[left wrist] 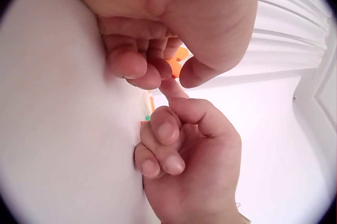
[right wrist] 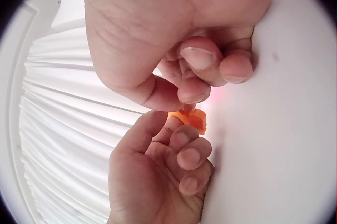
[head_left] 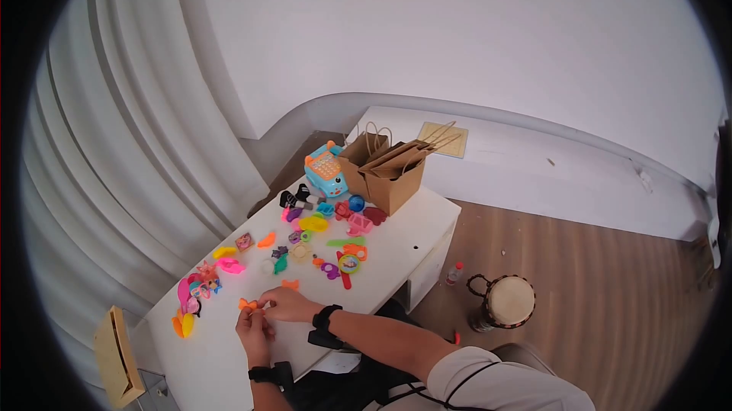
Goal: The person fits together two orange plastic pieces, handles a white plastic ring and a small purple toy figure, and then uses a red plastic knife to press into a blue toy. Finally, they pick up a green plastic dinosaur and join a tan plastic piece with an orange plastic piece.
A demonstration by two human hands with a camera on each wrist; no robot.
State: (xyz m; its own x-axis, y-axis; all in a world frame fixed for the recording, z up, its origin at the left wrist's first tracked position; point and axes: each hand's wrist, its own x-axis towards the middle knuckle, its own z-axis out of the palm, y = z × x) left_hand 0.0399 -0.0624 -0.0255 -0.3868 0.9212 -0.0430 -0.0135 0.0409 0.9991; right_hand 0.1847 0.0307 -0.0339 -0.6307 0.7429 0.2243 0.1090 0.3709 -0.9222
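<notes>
Near the table's front edge, both hands meet at a small orange plastic piece [head_left: 247, 304], bow-like in the head view. My left hand [head_left: 255, 332] holds it between thumb and curled fingers; the left wrist view shows its orange lobes [left wrist: 177, 67] behind those fingers. From the other side my right hand [head_left: 288, 305] reaches in, thumb and index finger pinched together at the piece's edge. In the right wrist view the orange piece [right wrist: 195, 121] sticks out beyond the fingertips, partly hidden by them. Another orange piece [head_left: 290, 284] lies just past the right hand.
Several colourful small toys lie across the white table [head_left: 229, 358], including a pink toy [head_left: 230, 265] and a yellow one [head_left: 313, 223]. Behind them stand a blue toy phone [head_left: 326, 171] and a brown paper bag [head_left: 396, 188]. A drum [head_left: 511, 302] stands on the floor at right.
</notes>
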